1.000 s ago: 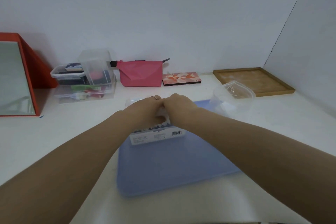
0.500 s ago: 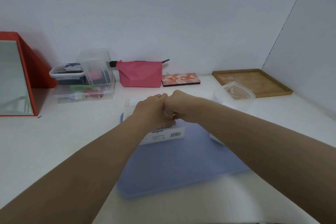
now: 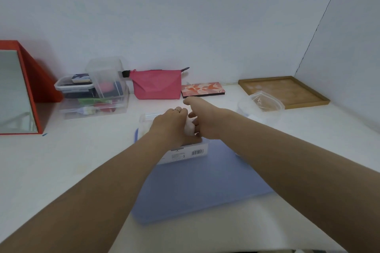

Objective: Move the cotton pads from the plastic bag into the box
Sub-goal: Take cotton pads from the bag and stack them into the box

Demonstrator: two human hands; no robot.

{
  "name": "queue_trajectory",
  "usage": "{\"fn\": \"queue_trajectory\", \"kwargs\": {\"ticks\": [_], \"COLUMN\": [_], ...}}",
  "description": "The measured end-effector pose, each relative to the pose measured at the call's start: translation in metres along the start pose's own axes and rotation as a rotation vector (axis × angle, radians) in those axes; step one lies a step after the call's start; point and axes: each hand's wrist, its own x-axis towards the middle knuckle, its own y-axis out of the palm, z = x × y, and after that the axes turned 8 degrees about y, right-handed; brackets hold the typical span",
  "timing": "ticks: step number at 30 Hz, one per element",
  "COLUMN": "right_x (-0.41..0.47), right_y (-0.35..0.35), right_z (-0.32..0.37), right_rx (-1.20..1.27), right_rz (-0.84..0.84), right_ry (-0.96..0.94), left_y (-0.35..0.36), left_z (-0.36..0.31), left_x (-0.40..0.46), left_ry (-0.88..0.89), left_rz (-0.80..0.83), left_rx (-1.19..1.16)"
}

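Two hands meet over the clear plastic bag of white cotton pads (image 3: pixel 181 153), which lies on the far end of a blue rectangular mat (image 3: pixel 197 183). The left hand (image 3: pixel 170 125) grips the bag's top; the right hand (image 3: pixel 202 118) pinches a white wad (image 3: pixel 189 128) at its opening. The bag's white label carries a barcode; its small print is unreadable. Far right, a clear plastic box (image 3: pixel 265 101) sits against a wooden tray (image 3: pixel 285 90). A pink pouch (image 3: pixel 157 84) stands by the wall.

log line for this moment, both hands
left hand: grips bag | right hand: pinches pads | bag on mat
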Motion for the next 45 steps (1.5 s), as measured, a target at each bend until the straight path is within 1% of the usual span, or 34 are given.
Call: {"fn": "queue_trajectory", "kwargs": {"ticks": [3,5,6,8,10,12,14,16,17,19,21,22,24,25,27,29,33,38,41,45], "right_x": [0.004,0.006,0.005,-0.006,-0.020,-0.042,-0.066,-0.081,-0.086,-0.089,-0.089,-0.086,-0.080,-0.078,-0.075,-0.073,-0.064,-0.061,-0.067,-0.065], "right_y": [0.007,0.014,0.017,0.021,0.017,0.003,-0.018,-0.047,-0.064,-0.097,-0.123,-0.131,-0.133,-0.130,-0.119,-0.113,-0.116,-0.121,-0.123,-0.126], "right_z": [-0.003,-0.004,-0.004,-0.005,-0.004,0.002,0.013,0.028,0.034,0.041,0.036,0.030,0.018,0.013,0.004,0.000,-0.006,-0.007,-0.004,0.002], "right_rx": [-0.041,-0.169,-0.261,-0.536,-0.823,-0.977,-0.996,-0.907,-0.864,-0.830,-0.843,-0.887,-1.103,-1.246,-1.495,-1.571,-1.635,-1.633,-1.597,-1.574], "right_rz": [0.008,-0.060,-0.126,-0.240,-0.293,-0.349,-0.427,-0.492,-0.525,-0.540,-0.459,-0.421,-0.388,-0.403,-0.451,-0.412,-0.302,-0.307,-0.276,-0.253], "right_ry": [-0.004,-0.038,-0.062,-0.134,-0.264,-0.409,-0.551,-0.603,-0.590,-0.483,-0.322,-0.260,-0.183,-0.171,-0.227,-0.251,-0.159,-0.216,-0.170,-0.143], "left_y": [-0.004,-0.008,-0.010,-0.013,-0.015,-0.019,-0.021,-0.027,-0.031,-0.039,-0.050,-0.055,-0.063,-0.064,-0.061,-0.053,-0.040,-0.033,-0.028,-0.027], "left_z": [-0.004,-0.007,-0.009,-0.013,-0.014,-0.015,-0.016,-0.019,-0.020,-0.022,-0.029,-0.035,-0.053,-0.063,-0.081,-0.091,-0.100,-0.104,-0.109,-0.119], "left_x": [0.000,-0.001,-0.002,-0.003,-0.004,-0.003,-0.002,-0.002,-0.002,0.000,0.004,0.005,0.007,0.008,0.009,0.009,0.007,0.003,-0.002,-0.004], "left_ry": [-0.025,-0.057,-0.063,-0.054,-0.068,-0.086,-0.087,-0.096,-0.095,-0.047,0.025,0.056,0.115,0.140,0.173,0.179,0.174,0.163,0.170,0.150], "left_rz": [0.005,0.005,0.011,0.036,0.058,0.074,0.106,0.142,0.149,0.121,0.066,0.050,0.055,0.079,0.140,0.189,0.209,0.263,0.276,0.246], "left_rx": [-0.025,-0.033,-0.029,-0.016,-0.043,-0.078,-0.086,-0.104,-0.115,-0.147,-0.253,-0.338,-0.464,-0.482,-0.462,-0.438,-0.421,-0.356,-0.337,-0.253]}}
